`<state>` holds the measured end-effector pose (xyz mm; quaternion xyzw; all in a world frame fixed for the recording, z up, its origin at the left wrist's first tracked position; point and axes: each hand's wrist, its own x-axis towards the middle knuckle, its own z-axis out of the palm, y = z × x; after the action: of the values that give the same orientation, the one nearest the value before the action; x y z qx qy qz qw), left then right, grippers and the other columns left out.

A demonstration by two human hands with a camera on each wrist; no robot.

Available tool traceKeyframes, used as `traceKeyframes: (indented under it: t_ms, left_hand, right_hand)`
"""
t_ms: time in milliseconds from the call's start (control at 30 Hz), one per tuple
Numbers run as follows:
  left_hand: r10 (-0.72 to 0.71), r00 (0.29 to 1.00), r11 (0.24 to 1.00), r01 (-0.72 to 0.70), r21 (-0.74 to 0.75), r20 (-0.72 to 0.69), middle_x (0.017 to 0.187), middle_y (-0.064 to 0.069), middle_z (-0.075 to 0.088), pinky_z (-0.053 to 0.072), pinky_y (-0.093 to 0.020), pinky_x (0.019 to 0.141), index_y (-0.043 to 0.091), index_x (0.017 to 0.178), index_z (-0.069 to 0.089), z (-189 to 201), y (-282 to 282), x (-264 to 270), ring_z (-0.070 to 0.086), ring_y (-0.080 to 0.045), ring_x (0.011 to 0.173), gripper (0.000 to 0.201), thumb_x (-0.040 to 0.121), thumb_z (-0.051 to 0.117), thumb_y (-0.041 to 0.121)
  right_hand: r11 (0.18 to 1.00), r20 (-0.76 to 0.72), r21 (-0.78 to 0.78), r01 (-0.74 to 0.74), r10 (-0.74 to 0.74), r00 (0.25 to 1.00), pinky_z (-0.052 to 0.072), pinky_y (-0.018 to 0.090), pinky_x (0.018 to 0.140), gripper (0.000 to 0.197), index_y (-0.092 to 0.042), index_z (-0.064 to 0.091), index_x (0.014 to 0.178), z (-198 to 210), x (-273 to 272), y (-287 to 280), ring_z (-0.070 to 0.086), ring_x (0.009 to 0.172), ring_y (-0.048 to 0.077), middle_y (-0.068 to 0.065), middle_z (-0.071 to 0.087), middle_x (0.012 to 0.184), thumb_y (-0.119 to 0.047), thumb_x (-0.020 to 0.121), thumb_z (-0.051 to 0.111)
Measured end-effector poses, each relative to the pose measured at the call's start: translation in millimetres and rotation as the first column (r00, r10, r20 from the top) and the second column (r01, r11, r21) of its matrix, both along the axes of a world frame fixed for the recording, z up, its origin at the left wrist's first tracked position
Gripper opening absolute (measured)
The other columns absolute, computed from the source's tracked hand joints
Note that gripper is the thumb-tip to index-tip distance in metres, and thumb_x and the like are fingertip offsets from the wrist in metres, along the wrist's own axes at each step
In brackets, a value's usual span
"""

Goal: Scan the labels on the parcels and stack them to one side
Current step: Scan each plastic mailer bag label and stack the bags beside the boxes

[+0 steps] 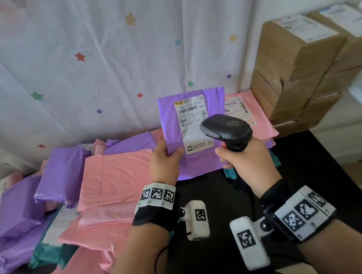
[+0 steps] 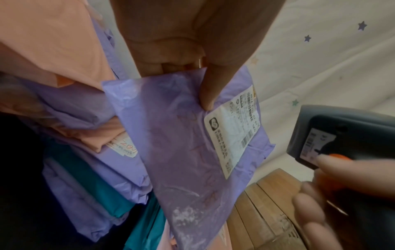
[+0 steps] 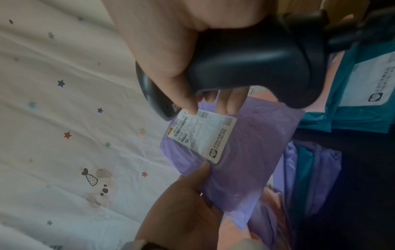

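Observation:
My left hand [image 1: 165, 159] holds a purple parcel [image 1: 171, 119] upright by its lower left edge, thumb on the front beside the white label [image 1: 193, 123]. The same parcel [image 2: 188, 143] and label [image 2: 235, 135] fill the left wrist view, pinched under my thumb [image 2: 211, 88]. My right hand [image 1: 242, 158] grips a black barcode scanner [image 1: 226, 129] by its handle, its head in front of the label's right side. In the right wrist view the scanner [image 3: 245, 64] points down at the label [image 3: 203, 135] on the parcel [image 3: 245, 160].
A loose heap of pink, purple and teal parcels [image 1: 68, 197] covers the dark table [image 1: 307, 177] to the left. A pink parcel [image 1: 250, 114] lies behind the held one. Stacked cardboard boxes [image 1: 300, 70] stand at the right. A star-printed curtain [image 1: 95, 56] hangs behind.

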<state>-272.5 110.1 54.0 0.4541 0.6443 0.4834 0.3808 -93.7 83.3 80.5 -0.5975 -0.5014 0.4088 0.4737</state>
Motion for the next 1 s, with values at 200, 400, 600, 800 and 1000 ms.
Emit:
traceKeyframes:
  t_ms: [200, 400, 600, 800, 1000]
  left_hand:
    - [-0.003, 0.999, 1.0, 0.002, -0.013, -0.037, 0.085, 0.001, 0.071, 0.049, -0.023, 0.065, 0.014, 0.098, 0.065, -3.1, 0.0, -1.4, 0.063, -0.014, 0.075, 0.018, 0.084, 0.063, 0.004]
    - [0.003, 0.998, 1.0, -0.005, -0.031, -0.056, 0.088, -0.004, 0.071, 0.049, -0.03, 0.069, 0.014, 0.094, 0.064, -4.4, -0.6, -0.8, 0.062, -0.017, 0.076, 0.014, 0.084, 0.063, 0.004]
    - [0.01, 0.997, 0.999, -0.014, -0.052, -0.074, 0.083, 0.002, 0.069, 0.047, -0.026, 0.064, 0.017, 0.09, 0.062, -7.3, 0.8, 0.7, 0.061, -0.015, 0.072, 0.012, 0.084, 0.064, 0.007]
    - [-0.016, 0.996, 0.997, 0.009, -0.078, -0.089, 0.085, -0.005, 0.066, 0.046, -0.02, 0.061, 0.008, 0.097, 0.062, -5.2, 14.6, 14.4, 0.058, -0.019, 0.075, 0.014, 0.085, 0.055, 0.002]
    - [-0.09, 0.981, 0.988, 0.067, -0.137, -0.17, 0.079, -0.005, 0.055, 0.038, -0.022, 0.059, 0.005, 0.09, 0.057, 0.5, 53.7, 59.6, 0.048, -0.019, 0.074, 0.008, 0.086, 0.052, 0.0]
  right_hand:
    - [1.0, 0.033, -0.011, 0.019, -0.018, 0.999, 0.057, 0.058, 0.069, 0.012, -0.008, 0.065, 0.067, 0.7, 1.9, 0.4, 0.068, 0.069, 0.031, 0.014, 0.067, 0.065, -0.011, 0.078, 0.069]
    - [0.999, 0.036, -0.013, 0.042, -0.042, 0.998, 0.059, 0.055, 0.071, 0.01, -0.005, 0.067, 0.07, 3.9, 2.9, 0.0, 0.069, 0.067, 0.028, 0.013, 0.068, 0.066, -0.008, 0.079, 0.069]
    - [0.999, 0.048, -0.01, 0.053, -0.053, 0.997, 0.059, 0.051, 0.07, 0.009, -0.004, 0.067, 0.072, 2.8, 6.1, 0.6, 0.069, 0.065, 0.025, 0.012, 0.068, 0.066, -0.008, 0.08, 0.068]
    - [0.996, 0.027, -0.027, 0.091, -0.09, 0.996, 0.059, 0.047, 0.073, 0.011, -0.006, 0.069, 0.076, 0.2, 17.4, 1.1, 0.068, 0.068, 0.026, 0.01, 0.069, 0.066, -0.015, 0.08, 0.074]
    - [0.978, 0.074, -0.106, 0.179, -0.172, 0.982, 0.057, 0.038, 0.073, 0.022, -0.012, 0.068, 0.096, -9.0, 52.9, 5.3, 0.065, 0.067, 0.015, 0.006, 0.067, 0.074, -0.026, 0.083, 0.077]
